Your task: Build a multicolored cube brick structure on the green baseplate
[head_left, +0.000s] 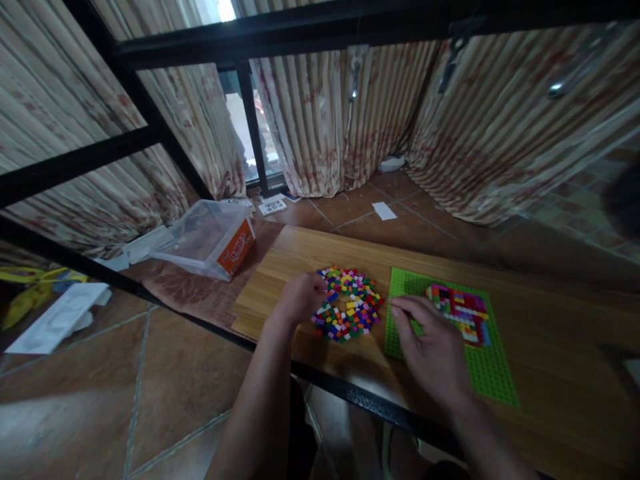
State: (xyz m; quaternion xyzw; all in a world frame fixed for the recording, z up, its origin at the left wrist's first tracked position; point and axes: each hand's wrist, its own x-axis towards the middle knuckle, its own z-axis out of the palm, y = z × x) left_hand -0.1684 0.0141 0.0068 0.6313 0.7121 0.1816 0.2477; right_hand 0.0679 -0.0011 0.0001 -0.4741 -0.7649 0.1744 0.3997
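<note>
A loose heap of small coloured building bricks (345,327) lies on the wooden board. My left hand (303,297) is at the heap's left edge, its fingers curled in; whatever they may hold is hidden. To the right of the heap lies a green studded baseplate (493,363). A patch of red, magenta, yellow, white and blue bricks (465,308) is built up on it. Over the plate's left part is my right hand (433,350), thumb and forefinger pinched together near the heap. Anything between those fingertips is too small to tell. The hand partly covers the plate and the built patch.
A clear plastic bin (200,233) with an orange label stands at the board's left. A black metal bar (350,393) runs along the near edge. Behind are patterned curtains (310,127) and a white paper (384,211) on the tiled floor. White packaging (57,317) lies far left.
</note>
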